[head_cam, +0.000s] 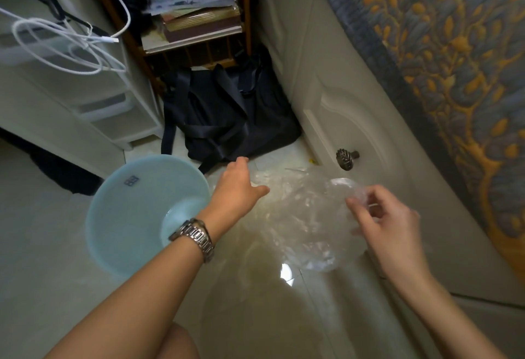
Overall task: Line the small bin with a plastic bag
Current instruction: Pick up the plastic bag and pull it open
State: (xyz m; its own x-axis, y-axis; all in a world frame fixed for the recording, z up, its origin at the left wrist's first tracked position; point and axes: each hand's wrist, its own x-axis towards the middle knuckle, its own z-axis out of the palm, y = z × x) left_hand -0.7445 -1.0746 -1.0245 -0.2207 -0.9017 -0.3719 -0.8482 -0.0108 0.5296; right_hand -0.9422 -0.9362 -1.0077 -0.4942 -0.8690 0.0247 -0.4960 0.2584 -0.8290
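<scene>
Head cam, looking down at floor (42,245). Bin (136,216), pale blue, round, sits on the floor at left w/ mouth up, nothing inside, small dark sticker on inner wall. Bag (306,216), clear plastic, crumpled, is right of the bin and not in it; can't tell whether its lower part rests on the floor. Left hand (238,185) reaches fwd over the bin's right rim, fingers extended toward the bag's left edge, thumb at the film; looks like contact but can't tell if it's actually gripping. Watch (196,238) w/ metal band on left wrist. Right hand (389,216) is pinching the bag's right upper edge between thumb and fingers (358,208), a bunched bit of film showing just above the fingertips. Bin and bag just beside each other, left forearm crossing over the bin's near-right side. Behind: black bag (227,119) w/ straps on the floor against a wooden shelf (199,40) stacked w/ papers. White cable (71,43) looped at upper left over white drawers (113,108). Cream cabinet door w/ dark knob (346,158) at right, patterned blue-gold fabric (454,60) above it. 1 knee (176,341) visible at bottom edge.
</scene>
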